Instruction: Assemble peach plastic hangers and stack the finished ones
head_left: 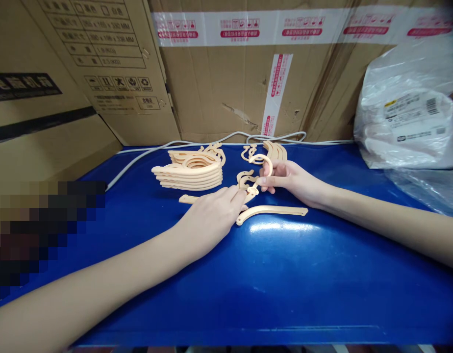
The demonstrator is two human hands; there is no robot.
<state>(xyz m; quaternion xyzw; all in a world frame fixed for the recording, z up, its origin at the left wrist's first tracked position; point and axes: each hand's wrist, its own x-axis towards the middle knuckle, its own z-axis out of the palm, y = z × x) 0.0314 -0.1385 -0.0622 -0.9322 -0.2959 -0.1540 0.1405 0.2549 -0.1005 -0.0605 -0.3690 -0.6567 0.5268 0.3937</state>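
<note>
On the blue table top (270,274) my left hand (212,218) lies palm down over a beige plastic hanger arm (272,211), its fingertips pressing the joint of the piece. My right hand (290,180) pinches a beige hook piece (265,162) at that same joint. A neat stack of beige hangers (191,171) sits just behind my left hand. A smaller bunch of hanger parts (274,149) lies behind my right hand.
Brown cardboard boxes (226,83) wall off the back and left. A white cable (138,159) runs along the table's rear edge. A clear plastic bag (410,113) of white goods fills the back right corner. A blurred patch covers the left edge.
</note>
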